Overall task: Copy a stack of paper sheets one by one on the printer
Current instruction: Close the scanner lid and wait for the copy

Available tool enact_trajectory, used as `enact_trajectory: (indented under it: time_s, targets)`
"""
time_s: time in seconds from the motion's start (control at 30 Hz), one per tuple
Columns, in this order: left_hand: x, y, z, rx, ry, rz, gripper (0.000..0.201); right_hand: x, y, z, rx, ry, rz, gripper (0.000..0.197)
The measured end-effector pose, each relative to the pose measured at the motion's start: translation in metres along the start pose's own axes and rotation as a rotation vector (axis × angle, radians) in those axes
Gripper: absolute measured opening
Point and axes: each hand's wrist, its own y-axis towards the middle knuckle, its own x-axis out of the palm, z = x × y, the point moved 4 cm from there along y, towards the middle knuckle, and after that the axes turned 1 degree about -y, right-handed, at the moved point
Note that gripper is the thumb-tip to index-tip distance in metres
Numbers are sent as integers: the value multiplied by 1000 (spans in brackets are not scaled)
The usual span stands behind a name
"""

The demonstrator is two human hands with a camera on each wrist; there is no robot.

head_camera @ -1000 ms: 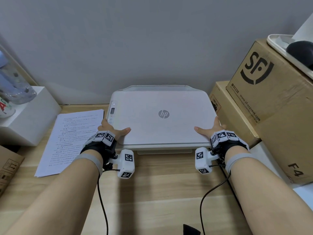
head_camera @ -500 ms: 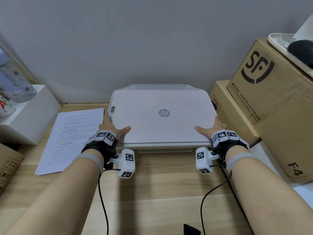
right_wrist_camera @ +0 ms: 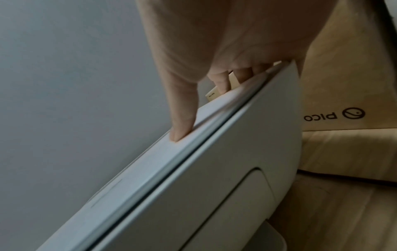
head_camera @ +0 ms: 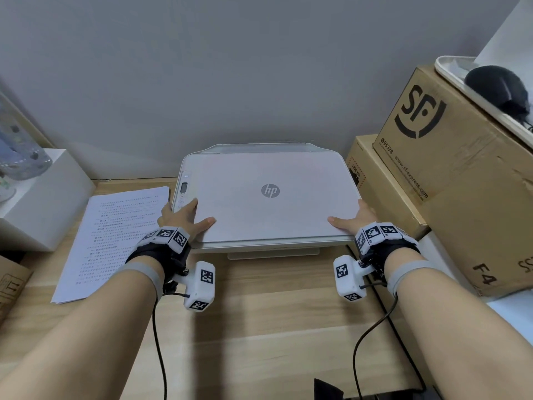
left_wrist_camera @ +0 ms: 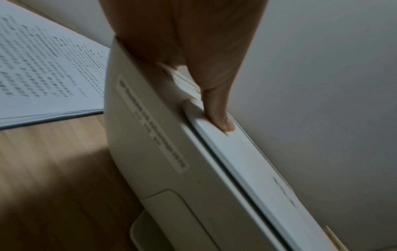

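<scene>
A white HP printer (head_camera: 271,209) sits on the wooden desk (head_camera: 274,327) against the wall, its lid down. My left hand (head_camera: 184,216) holds the front left corner, thumb (left_wrist_camera: 217,108) flat on the lid, the other fingers hidden down the side. My right hand (head_camera: 356,219) holds the front right corner, thumb (right_wrist_camera: 182,110) on top and fingers (right_wrist_camera: 223,81) curled over the lid's side edge. A stack of printed sheets (head_camera: 115,241) lies flat on the desk just left of the printer (left_wrist_camera: 171,169).
Two stacked cardboard boxes (head_camera: 461,183) crowd the printer's right side, with a tray (head_camera: 450,70) holding a black mouse on top. A white box (head_camera: 37,203) stands at the left, another cardboard box (head_camera: 11,284) below it. Wrist-camera cables trail over the desk.
Both hands stay at the printer's front corners. The lid stays down. Only the head view has shifted slightly.
</scene>
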Motion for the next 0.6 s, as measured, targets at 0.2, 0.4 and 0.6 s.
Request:
enact_trajectory:
  time_s: [0.2, 0.4, 0.6]
  targets:
    - [0, 0, -1, 13, -13, 84, 68, -3, -2, -2, 84, 189, 120, 72]
    - [-4, 3, -2, -5, -190, 9, 72, -13, -9, -5, 205, 380, 166, 53]
    - [-18, 27, -1, -106, -976, 108, 86, -35, -18, -15, 55, 627, 414, 58]
